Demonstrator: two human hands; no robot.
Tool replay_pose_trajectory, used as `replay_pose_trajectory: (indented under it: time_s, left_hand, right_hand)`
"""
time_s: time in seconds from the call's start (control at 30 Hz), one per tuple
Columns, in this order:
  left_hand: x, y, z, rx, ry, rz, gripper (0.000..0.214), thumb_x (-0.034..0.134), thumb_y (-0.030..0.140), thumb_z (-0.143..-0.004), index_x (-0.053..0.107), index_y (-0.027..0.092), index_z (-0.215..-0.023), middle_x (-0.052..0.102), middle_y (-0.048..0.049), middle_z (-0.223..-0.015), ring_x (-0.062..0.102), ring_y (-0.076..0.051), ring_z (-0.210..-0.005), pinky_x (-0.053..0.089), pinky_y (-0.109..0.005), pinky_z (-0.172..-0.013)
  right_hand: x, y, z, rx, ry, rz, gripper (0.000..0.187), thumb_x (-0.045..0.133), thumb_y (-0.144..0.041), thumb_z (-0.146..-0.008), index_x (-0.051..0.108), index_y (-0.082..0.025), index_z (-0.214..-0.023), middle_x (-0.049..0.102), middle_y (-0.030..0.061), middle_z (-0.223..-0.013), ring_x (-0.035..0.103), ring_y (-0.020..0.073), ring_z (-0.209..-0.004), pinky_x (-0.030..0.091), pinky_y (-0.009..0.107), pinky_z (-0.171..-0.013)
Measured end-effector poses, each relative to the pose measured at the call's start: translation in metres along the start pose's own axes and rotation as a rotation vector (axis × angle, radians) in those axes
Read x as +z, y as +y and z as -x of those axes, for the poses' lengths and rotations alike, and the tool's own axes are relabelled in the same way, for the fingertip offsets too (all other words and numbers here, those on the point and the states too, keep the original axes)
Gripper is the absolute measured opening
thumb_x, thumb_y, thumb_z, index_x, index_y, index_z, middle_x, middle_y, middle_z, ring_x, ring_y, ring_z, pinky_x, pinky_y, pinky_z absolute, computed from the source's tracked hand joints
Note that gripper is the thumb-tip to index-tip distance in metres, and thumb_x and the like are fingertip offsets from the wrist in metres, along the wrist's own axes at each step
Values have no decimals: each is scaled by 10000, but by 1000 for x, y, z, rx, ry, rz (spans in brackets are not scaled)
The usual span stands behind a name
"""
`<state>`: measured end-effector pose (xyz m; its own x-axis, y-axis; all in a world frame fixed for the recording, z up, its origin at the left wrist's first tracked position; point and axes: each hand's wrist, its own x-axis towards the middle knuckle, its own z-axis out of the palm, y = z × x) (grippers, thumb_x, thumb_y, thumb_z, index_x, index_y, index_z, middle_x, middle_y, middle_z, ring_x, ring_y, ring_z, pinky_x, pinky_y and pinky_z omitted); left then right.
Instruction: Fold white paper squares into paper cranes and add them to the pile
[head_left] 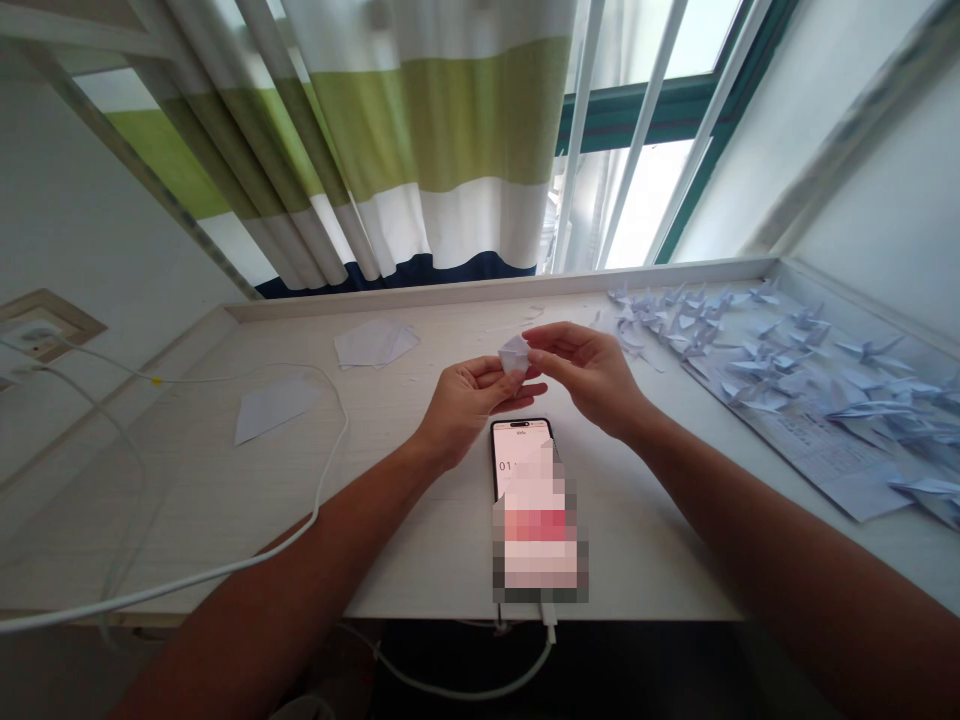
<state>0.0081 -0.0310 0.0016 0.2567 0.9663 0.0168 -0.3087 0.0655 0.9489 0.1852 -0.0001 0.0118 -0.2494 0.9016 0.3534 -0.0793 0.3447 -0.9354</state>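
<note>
A small folded piece of white paper (513, 354) is held up over the desk between both hands. My left hand (474, 398) pinches its lower part between thumb and fingers. At its right edge, my right hand (589, 372) grips the paper with thumb and forefinger. Just below the hands lies a phone (523, 445) with its screen lit and part of it blurred out. Many folded paper cranes (772, 365) are spread to the right of my right hand.
Loose white sheets (375, 343) and another sheet (276, 405) lie left of my hands. A white cable (330, 480) loops across the left side and over my left forearm. A printed board (814, 465) lies under the cranes. Curtains (442, 120) hang behind the desk's raised back edge (450, 292).
</note>
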Motion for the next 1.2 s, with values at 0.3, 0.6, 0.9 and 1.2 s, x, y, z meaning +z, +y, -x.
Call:
replay_pose_trajectory:
  time_s: [0.3, 0.6, 0.9, 1.2]
  left_hand:
    - [-2, -2, -2, 15, -65, 59, 349, 838, 366, -850, 764, 143, -1109, 811, -118, -1086, 786, -280, -1035, 603, -438, -996]
    - [-4, -2, -4, 69, 4, -89, 481, 752, 583, -865, 754, 114, -973, 804, -121, -959, 806, -288, -912, 646, -409, -859]
    - [1, -15, -5, 186, 45, -88, 483, 710, 617, -883, 716, 138, -948, 782, -83, -903, 799, -286, -944, 654, -376, -804]
    - [2, -16, -5, 195, 30, -124, 457, 685, 578, -922, 714, 125, -969, 795, -114, -961, 804, -260, -864, 648, -368, -781]
  right_hand:
    - [2, -2, 5, -172, 28, 255, 167, 776, -365, -885, 759, -221, -970, 771, 37, -948, 736, 207, -901, 632, 428, -889]
    - [0, -3, 4, -260, -26, 399, 56, 737, -281, -908, 754, -228, -909, 748, 35, -930, 709, 199, -863, 615, 398, -784]
    - [7, -8, 5, -162, 26, 393, 62, 689, -244, -917, 716, -199, -884, 750, 44, -903, 708, 202, -855, 613, 409, -817]
    - [8, -3, 4, -123, 54, 333, 48, 708, -231, -892, 724, -193, -869, 752, 29, -837, 714, 186, -790, 617, 407, -837]
